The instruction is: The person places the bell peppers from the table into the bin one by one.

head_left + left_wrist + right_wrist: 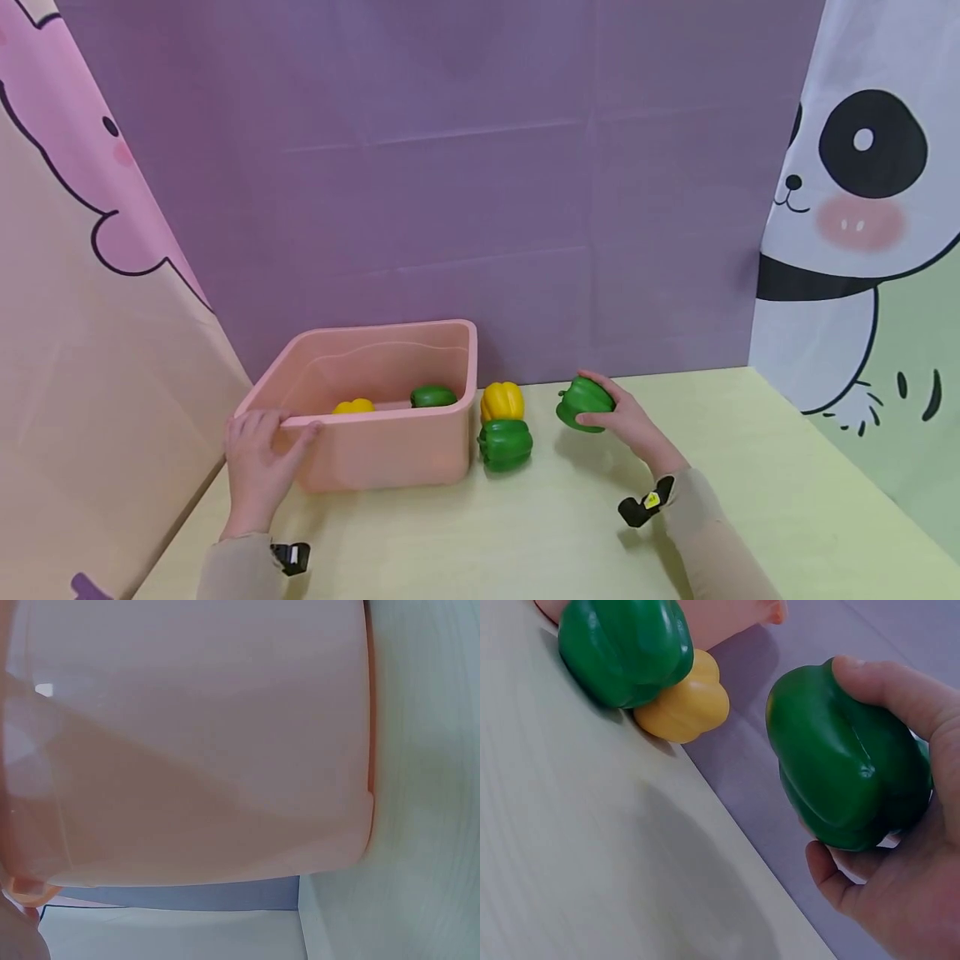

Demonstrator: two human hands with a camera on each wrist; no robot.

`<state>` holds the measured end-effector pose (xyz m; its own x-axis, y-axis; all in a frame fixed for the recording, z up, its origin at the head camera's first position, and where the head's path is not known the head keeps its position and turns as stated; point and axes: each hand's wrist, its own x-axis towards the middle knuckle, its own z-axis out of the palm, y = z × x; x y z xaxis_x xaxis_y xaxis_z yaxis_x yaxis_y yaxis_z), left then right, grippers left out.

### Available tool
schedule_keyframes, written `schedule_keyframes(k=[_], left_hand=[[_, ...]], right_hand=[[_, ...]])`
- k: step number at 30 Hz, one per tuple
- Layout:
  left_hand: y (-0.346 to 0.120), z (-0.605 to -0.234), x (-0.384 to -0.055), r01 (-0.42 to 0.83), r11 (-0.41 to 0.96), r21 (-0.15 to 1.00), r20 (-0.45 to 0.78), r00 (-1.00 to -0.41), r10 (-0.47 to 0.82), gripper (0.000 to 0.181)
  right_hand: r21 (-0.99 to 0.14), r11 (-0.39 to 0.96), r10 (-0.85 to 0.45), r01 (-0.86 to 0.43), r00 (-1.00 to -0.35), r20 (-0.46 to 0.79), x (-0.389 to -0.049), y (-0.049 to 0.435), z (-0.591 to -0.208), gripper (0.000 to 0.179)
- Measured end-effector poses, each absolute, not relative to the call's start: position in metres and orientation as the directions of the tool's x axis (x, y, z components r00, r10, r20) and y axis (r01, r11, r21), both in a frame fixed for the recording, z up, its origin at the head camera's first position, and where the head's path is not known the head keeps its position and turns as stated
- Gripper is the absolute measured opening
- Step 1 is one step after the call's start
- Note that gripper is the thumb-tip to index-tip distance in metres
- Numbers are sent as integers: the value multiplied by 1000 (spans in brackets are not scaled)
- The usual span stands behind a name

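Green and glossy, the held pepper (577,402) hangs just above the tabletop (480,542) in the person's right hand (630,425), from what I can see. Taking twelve as straight ahead of the person, it lies toward ten o'clock from that palm, the thumb (889,686) on one side and the fingers (826,874) on the other, spread as wide as its plump body and clasping it. Its stem points to about nine o'clock, so the long axis, if so stout a shape has one, runs roughly nine to three. Out along that line, at nine o'clock, stands the pink box (382,454); between the two sit a yellow pepper (502,402), near nine, and a second green pepper (506,447), nearer eight, just beside the box's three o'clock wall. Whether that pair touches I cannot tell. The left hand (258,458) is well apart, at the box's near corner, about its eight o'clock, fingers bent over the edge with their tips hidden; the right is plainly the nearer to that pair. Inside the box, a third green pepper (432,396) shows on the three o'clock side, another yellow pepper (354,406) at its nine.
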<state>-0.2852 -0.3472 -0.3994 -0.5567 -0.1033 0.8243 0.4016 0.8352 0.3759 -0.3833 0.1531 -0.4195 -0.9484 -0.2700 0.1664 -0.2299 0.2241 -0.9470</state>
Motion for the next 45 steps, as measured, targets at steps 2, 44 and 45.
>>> schedule_keyframes(k=[2, 44, 45], left_hand=[[-347, -399, -285, 405, 834, 374, 828, -552, -103, 33], [-348, -399, -286, 402, 835, 377, 824, -558, -103, 33], [-348, -399, -285, 402, 837, 372, 825, -556, -100, 33]], right_hand=[[-948, 223, -273, -228, -948, 164, -384, 154, -420, 79], [-950, 160, -313, -267, -927, 208, -397, 160, -410, 77], [-950, 158, -313, -269, -926, 210, -397, 160, -410, 77]])
